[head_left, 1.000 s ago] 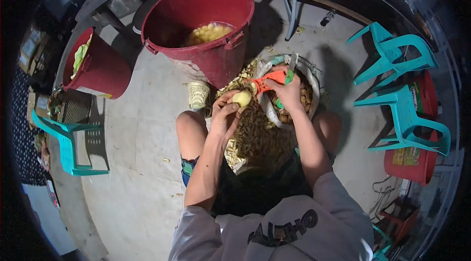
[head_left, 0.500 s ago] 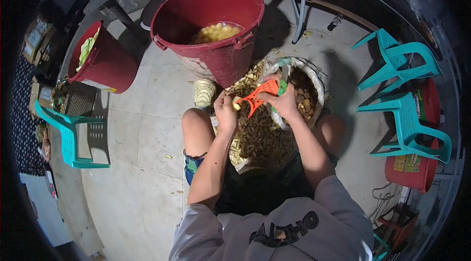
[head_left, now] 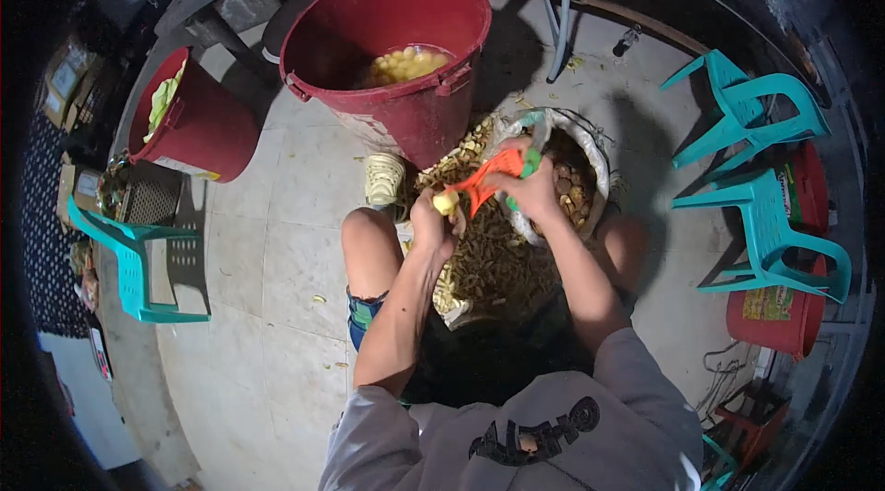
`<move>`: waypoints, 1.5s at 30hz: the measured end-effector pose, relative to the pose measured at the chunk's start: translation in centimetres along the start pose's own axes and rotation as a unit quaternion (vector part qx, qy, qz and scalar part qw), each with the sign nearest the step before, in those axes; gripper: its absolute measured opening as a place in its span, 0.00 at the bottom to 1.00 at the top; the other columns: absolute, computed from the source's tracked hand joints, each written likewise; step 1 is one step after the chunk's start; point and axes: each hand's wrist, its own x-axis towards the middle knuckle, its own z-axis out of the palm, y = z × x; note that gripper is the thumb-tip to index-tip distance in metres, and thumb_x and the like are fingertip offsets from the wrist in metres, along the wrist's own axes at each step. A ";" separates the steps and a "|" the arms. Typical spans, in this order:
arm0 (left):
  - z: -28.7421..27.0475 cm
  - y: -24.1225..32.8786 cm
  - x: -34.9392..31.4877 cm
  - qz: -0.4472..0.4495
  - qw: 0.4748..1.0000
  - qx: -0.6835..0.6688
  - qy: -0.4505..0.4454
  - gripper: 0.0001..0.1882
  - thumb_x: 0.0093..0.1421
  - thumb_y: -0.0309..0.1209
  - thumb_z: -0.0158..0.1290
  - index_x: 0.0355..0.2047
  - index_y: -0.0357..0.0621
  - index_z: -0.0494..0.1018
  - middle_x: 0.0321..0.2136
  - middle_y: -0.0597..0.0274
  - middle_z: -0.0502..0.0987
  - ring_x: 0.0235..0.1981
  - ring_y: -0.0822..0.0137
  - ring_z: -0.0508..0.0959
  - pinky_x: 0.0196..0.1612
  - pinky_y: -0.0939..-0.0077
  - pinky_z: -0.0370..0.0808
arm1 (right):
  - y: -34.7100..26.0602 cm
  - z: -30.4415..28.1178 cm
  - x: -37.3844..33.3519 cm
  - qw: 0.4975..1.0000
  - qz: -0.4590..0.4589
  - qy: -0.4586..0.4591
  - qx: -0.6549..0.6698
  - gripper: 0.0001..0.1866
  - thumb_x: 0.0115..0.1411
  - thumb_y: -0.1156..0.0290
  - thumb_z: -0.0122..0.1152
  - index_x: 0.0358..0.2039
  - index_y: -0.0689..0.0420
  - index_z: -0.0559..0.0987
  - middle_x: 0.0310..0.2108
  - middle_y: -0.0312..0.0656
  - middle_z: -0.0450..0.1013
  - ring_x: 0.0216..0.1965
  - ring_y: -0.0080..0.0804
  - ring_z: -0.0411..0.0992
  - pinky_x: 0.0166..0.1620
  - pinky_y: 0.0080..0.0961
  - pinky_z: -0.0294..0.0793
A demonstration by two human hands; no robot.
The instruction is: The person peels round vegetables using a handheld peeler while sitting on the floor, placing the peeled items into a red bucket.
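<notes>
So our left hand (head_left: pixel 431 224) is curled around a pale, roundish potato (head_left: pixel 446 202), right by the orange plastic peeler (head_left: pixel 498 170) our right hand (head_left: pixel 529 189) is gripping. Below there's a heap of thin brown peelings (head_left: pixel 493 260), smooth pale floor tiles (head_left: pixel 295 242), a scuffed red plastic tub (head_left: pixel 417 115) and teal plastic chairs (head_left: pixel 761 219).

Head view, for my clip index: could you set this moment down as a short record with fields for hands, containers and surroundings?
Left hand: holds a pale potato
Right hand: grips an orange tool, its far end at the potato; exact contact unclear
Between the legs: heaped peelings
White sack: open, brown potatoes inside
Large red bucket: ahead, pale yellow pieces inside
Smaller red bucket: at left, pale green material inside
Teal chairs: one left, two right
</notes>
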 end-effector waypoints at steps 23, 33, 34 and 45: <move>-1.4 -0.6 1.7 0.327 0.930 0.167 0.003 0.12 0.65 0.33 0.45 0.24 0.44 0.65 0.21 0.71 0.66 0.23 0.78 0.63 0.28 0.81 0.62 | -0.7 0.9 -0.4 0.984 -0.139 0.001 -0.109 0.21 0.44 0.78 0.73 0.38 0.63 0.73 0.33 0.37 0.74 0.35 0.23 0.72 0.40 0.23 0.74; -0.4 -1.2 1.1 0.305 0.921 0.240 0.039 0.11 0.65 0.32 0.39 0.27 0.42 0.65 0.22 0.68 0.67 0.24 0.75 0.65 0.29 0.79 0.64 | -1.0 0.0 0.4 0.997 -0.006 0.039 -0.066 0.25 0.43 0.75 0.74 0.42 0.61 0.73 0.34 0.39 0.74 0.37 0.26 0.72 0.46 0.27 0.71; -0.6 -1.5 1.5 0.320 0.922 0.215 0.027 0.11 0.65 0.31 0.38 0.28 0.42 0.66 0.22 0.67 0.68 0.24 0.74 0.67 0.30 0.78 0.66 | 0.5 -0.4 0.8 0.996 0.035 0.079 0.010 0.24 0.44 0.75 0.74 0.41 0.61 0.73 0.35 0.39 0.75 0.38 0.25 0.72 0.45 0.27 0.71; -1.9 -0.7 1.5 -0.068 0.984 -0.095 -0.136 0.13 0.65 0.39 0.35 0.28 0.50 0.65 0.13 0.68 0.63 0.16 0.73 0.64 0.22 0.76 0.62 | 0.3 -3.1 2.0 0.986 0.000 0.165 -0.033 0.22 0.44 0.79 0.73 0.39 0.63 0.73 0.34 0.38 0.74 0.36 0.22 0.72 0.42 0.23 0.73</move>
